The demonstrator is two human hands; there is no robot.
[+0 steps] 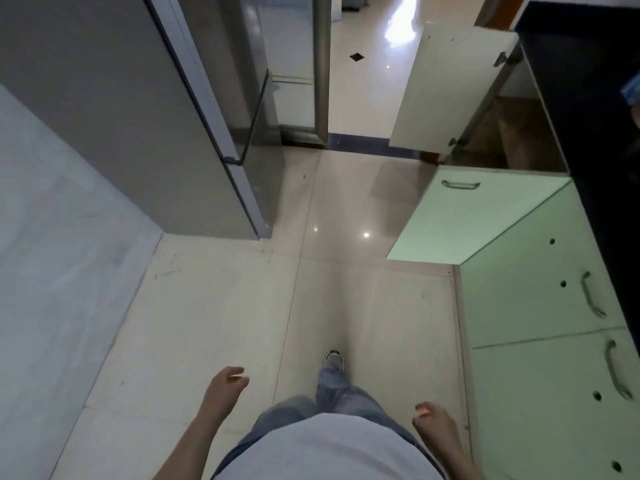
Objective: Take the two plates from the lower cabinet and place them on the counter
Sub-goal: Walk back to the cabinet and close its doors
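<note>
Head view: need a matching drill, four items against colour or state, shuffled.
Items:
1. counter
2. near open cabinet door
3. far open cabinet door
4. left hand

Colour or state:
A. cream
B. empty, fingers relaxed
C. black
D. pale green

Pairs: 1-C, 2-D, 3-A, 4-B
</note>
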